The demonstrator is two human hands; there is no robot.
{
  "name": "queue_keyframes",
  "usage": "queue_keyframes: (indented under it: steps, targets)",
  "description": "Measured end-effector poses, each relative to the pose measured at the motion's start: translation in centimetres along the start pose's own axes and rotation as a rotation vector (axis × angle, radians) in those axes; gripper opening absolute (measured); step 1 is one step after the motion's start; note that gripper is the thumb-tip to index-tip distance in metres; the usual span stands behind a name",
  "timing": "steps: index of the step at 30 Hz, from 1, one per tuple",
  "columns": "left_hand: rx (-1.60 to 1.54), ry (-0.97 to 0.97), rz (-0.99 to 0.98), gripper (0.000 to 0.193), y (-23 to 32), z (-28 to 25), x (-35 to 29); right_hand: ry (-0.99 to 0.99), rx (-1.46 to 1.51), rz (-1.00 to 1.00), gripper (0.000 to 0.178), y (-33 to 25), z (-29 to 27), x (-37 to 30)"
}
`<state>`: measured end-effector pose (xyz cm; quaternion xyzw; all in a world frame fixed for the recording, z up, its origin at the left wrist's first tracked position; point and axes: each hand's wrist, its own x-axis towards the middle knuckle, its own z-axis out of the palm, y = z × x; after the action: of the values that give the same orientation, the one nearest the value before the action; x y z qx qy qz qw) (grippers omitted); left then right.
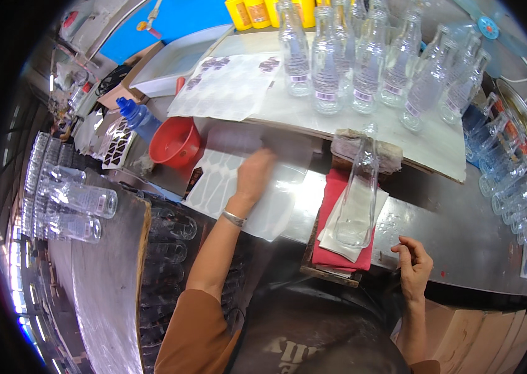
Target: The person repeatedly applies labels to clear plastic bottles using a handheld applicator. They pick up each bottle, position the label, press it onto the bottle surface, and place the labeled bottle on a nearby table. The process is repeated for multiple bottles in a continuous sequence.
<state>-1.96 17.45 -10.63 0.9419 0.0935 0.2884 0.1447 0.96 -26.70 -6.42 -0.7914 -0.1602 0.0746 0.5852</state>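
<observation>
One clear glass bottle (358,193) lies on its side on a white cloth over one red cloth (332,249), in front of you. Your left hand (254,176) presses flat, fingers spread, on a glossy sticker sheet (238,187). Your right hand (414,265), fingers curled and empty, rests on the steel surface (463,249) near its front edge. About eight labelled bottles (369,68) stand behind; one red funnel (176,142) left.

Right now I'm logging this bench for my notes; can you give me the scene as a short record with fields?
left hand: flat on a backing sheet of clear stickers
right hand: fingers pinched together, whether they hold anything is too small to tell
bottle on cradle: clear glass, lying on white and red cloths
labelled bottles: upright on the raised board
red funnel: left of the sheet
</observation>
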Motion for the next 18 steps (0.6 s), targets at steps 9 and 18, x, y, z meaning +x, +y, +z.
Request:
queue_keyframes:
  steps: [9,18]
  targets:
    - [-0.287,-0.487,-0.185,0.018,4.7,-6.4,-3.6,-0.004,0.087,0.146,0.02,-0.8,-0.3,0.1]
    - [-0.945,-0.391,-0.36,0.024,12.9,-7.7,6.7,-0.174,-0.429,-0.272,0.069,-5.6,4.6,1.2]
